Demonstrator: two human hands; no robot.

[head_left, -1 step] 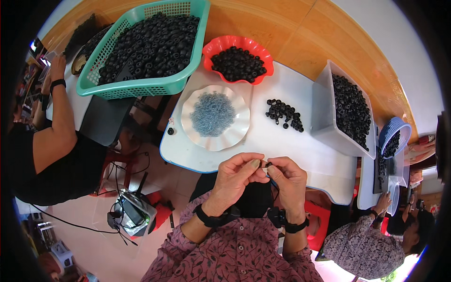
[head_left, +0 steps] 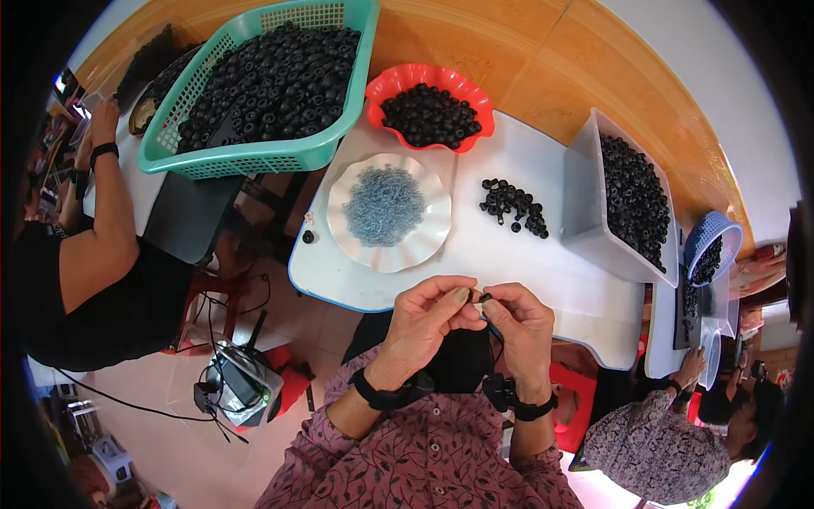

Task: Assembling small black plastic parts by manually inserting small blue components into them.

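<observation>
Left hand (head_left: 431, 318): thumb and forefinger pinched on a small dark bit (head_left: 470, 296) (too tiny to identify). Right hand (head_left: 522, 327): thumb and forefinger pinching a small black piece (head_left: 486, 298), just beside the left fingertips, by the near edge of the white table (head_left: 509, 271). On the table: one wavy-rimmed white plate (head_left: 341, 212) of pale bluish bits; one red scalloped bowl (head_left: 483, 102) of black pieces; one loose black cluster (head_left: 509, 200); one whitish bin (head_left: 585, 204), well filled with black pieces.
</observation>
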